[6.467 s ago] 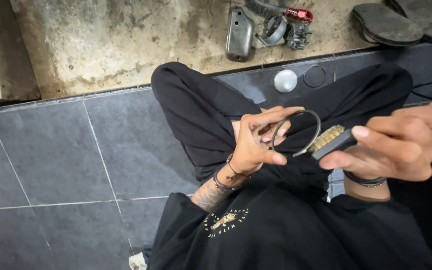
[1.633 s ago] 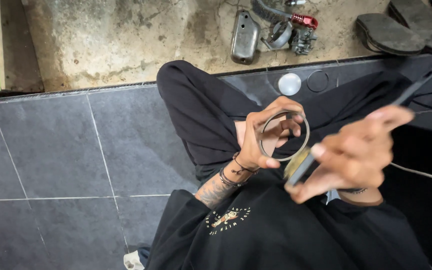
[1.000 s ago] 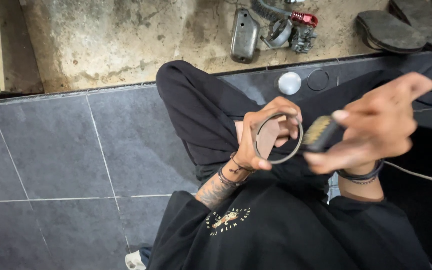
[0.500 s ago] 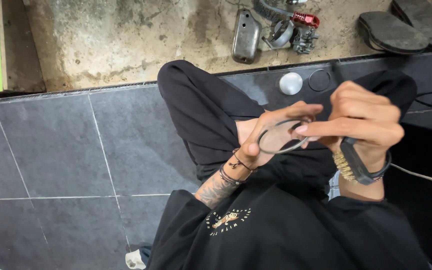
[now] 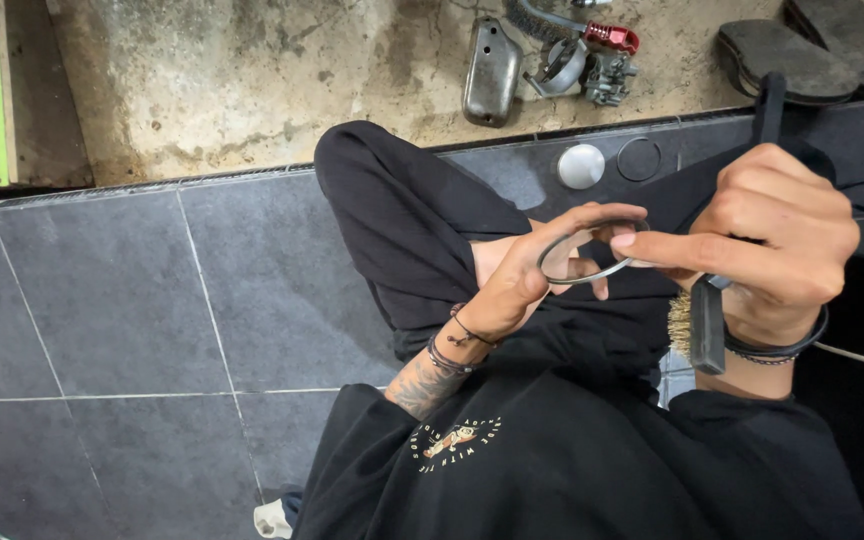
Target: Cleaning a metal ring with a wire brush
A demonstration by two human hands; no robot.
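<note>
Person seated on grey tiled floor [image 5: 132, 300], legs crossed, both hands up over lap. Left hand [image 5: 527, 275] pinches a thin metal ring [image 5: 592, 250] at its near edge, thumb & fingers closed on it. Right hand [image 5: 767, 235] grips a wire brush [image 5: 697, 325] w/ bristles pointing down by the wrist, forefinger stretched out to touch the ring's far side. Beyond the tiles, on bare concrete: loose metal engine parts [image 5: 552, 60] & dark sandals [image 5: 817, 50]. Small round cap [image 5: 581, 166] lies on tile near the knee.

metal ring [image 5: 592, 248] between both hands' fingers [image 5: 652, 243]
</note>
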